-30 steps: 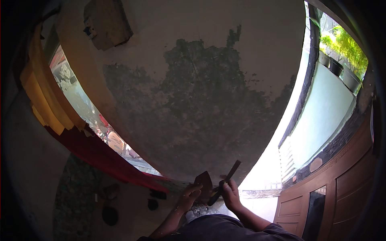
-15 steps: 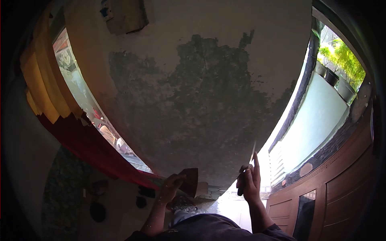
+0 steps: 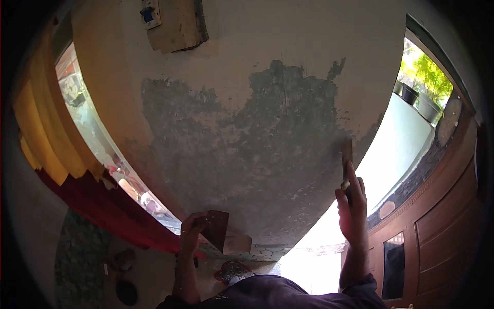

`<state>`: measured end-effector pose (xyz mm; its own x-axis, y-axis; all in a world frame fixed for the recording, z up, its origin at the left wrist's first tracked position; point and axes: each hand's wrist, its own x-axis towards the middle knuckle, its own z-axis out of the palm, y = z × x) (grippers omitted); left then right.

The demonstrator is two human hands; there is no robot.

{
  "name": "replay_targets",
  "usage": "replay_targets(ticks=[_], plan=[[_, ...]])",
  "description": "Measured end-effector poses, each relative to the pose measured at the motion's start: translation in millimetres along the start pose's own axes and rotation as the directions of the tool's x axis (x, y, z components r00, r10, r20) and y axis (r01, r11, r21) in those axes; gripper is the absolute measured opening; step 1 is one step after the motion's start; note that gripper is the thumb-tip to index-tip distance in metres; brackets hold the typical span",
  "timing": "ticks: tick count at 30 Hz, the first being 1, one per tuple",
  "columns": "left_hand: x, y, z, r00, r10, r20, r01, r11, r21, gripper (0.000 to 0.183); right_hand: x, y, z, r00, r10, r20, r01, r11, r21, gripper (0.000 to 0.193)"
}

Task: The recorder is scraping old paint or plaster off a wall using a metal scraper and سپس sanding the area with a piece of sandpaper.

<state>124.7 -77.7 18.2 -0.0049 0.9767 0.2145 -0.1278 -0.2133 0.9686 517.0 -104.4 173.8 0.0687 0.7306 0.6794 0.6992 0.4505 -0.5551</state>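
Observation:
Before me is a pale wall [image 3: 242, 46] with a large rough grey patch [image 3: 278, 134] where the paint is gone. My right hand [image 3: 354, 206] grips the dark handle of a scraper [image 3: 347, 153], index finger stretched along it. The scraper's narrow blade points up at the patch's right side; whether it touches the wall I cannot tell. Lower down on the left, my left hand [image 3: 191, 229] pinches a flat brown four-cornered plate [image 3: 218, 229] by its left edge. What lies on the plate's far face is hidden.
A yellow and red curtain [image 3: 72, 190] hangs beside a bright window strip on the left. At the upper left a switch box [image 3: 150, 14] sits on the wall. To the right are a brown wooden door [image 3: 432, 232] and potted plants [image 3: 429, 77] outside.
My right hand has risen and moved right with the scraper, whose blade now stands more upright. My left hand has shifted left with the plate. The view has tilted slightly upward.

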Motion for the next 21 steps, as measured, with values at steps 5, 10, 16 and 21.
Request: replay_targets(ticks=[5, 10, 16, 21], plan=[[25, 1, -46, 0.996, 0.002, 0.085, -0.009, 0.997, 0.075, 0.034, 39, -62, 3, 0.997, -0.048, -0.061, 0.037, 0.984, -0.176, 0.055], [46, 0, -59, 0.991, -0.012, 0.13, 0.005, 0.998, 0.057, 0.04, 56, -94, 20, 0.982, -0.09, -0.163, 0.058, 0.98, -0.189, 0.055], [59, 1, -64, 0.975, -0.022, 0.221, 0.017, 1.0, 0.023, 0.044, 59, -109, 33, 0.984, 0.02, -0.178, -0.081, 0.937, -0.341, 0.052], [68, -21, -86, 0.953, -0.052, 0.299, 0.055, 0.998, -0.004, 0.046, 65, -121, 41, 0.973, 0.068, -0.219, -0.148, 0.916, -0.374, 0.051]])
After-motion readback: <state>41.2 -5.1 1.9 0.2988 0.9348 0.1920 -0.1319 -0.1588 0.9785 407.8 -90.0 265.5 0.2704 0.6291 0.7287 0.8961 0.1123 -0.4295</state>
